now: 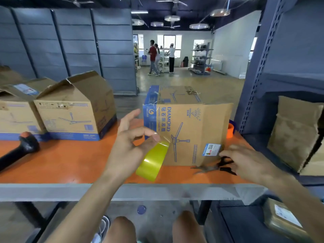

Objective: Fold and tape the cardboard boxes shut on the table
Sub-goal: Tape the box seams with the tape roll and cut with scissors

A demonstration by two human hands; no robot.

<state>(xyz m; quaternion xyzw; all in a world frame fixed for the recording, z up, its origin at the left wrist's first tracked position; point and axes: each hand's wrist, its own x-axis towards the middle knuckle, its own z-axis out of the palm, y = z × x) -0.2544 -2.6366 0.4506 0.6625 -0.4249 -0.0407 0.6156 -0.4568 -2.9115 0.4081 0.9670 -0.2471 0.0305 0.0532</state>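
Cardboard box (189,134), fan-printed, lying mid-tabletop (70,162), one flap standing out at its right end. A clear strip appears to run from its upper left corner down to the yellow tape roll (152,160).
Left grip (133,142): thumb and forefinger pinched on the roll's upper edge, other fingers splayed, probably to keep the strip taut for cutting.
Right grip (245,160): fingers laid over the black handles of the scissors (215,166), just beside the box (whether closed round them, cannot tell).
Neighbouring box (73,109), left, flaps up, apparently awaiting its turn.
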